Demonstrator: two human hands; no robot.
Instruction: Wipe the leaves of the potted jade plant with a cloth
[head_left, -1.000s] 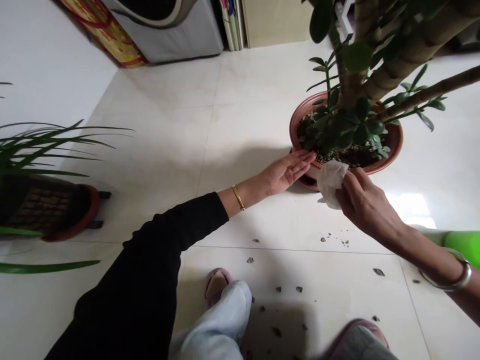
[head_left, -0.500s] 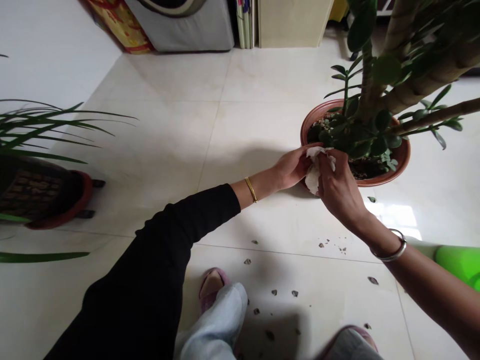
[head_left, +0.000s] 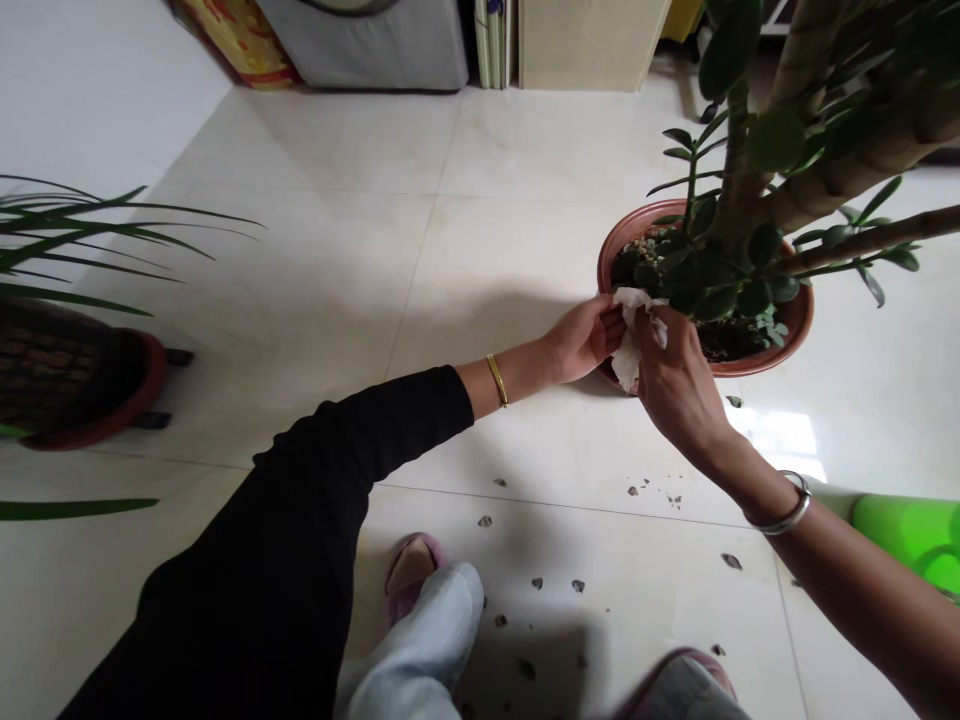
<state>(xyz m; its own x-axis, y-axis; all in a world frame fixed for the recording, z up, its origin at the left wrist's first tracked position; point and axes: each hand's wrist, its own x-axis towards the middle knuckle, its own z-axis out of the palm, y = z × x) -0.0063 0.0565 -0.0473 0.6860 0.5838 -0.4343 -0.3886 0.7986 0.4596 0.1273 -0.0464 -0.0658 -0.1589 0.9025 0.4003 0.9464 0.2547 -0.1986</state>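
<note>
Left hand (head_left: 583, 340), right hand (head_left: 681, 385) now together | tissue (head_left: 630, 340) between | pot rim (head_left: 757, 368)

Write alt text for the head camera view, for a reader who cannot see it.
The right hand pinches a white tissue against the left hand at the rim of a pot holding a jade plant. The left arm has a black sleeve and a gold bangle. Dark bits lie on the white tile floor near slippers.
</note>
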